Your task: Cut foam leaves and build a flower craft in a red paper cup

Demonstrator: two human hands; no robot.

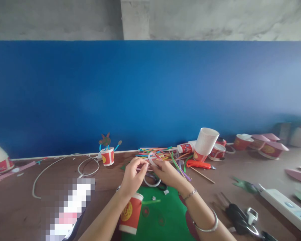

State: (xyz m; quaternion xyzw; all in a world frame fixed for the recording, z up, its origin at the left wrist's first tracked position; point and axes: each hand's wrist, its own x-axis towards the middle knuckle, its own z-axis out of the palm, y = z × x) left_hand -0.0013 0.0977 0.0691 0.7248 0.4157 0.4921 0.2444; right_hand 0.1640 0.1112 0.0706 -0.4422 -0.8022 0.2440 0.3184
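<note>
My left hand (134,174) and my right hand (167,172) meet above the table, fingertips almost touching. A thin white ring-shaped strip (152,160) rises from the fingers of my right hand, which is closed on it. My left hand is pinched, thumb against forefinger; what lies between them is too small to make out. Just below, another white curved band (153,185) shows, and I cannot tell if it joins the strip. Dark-handled scissors (163,186) are partly hidden behind the hands. A red paper cup (131,213) lies tilted by my left forearm on a green sheet (163,214).
Behind the hands are coloured pipe cleaners (175,160), an orange utility knife (198,163) and stacked paper cups (206,144). A decorated cup (107,156) stands back left. At the left are a phone (70,214) and a white cable (36,182); a power strip (286,207) lies right.
</note>
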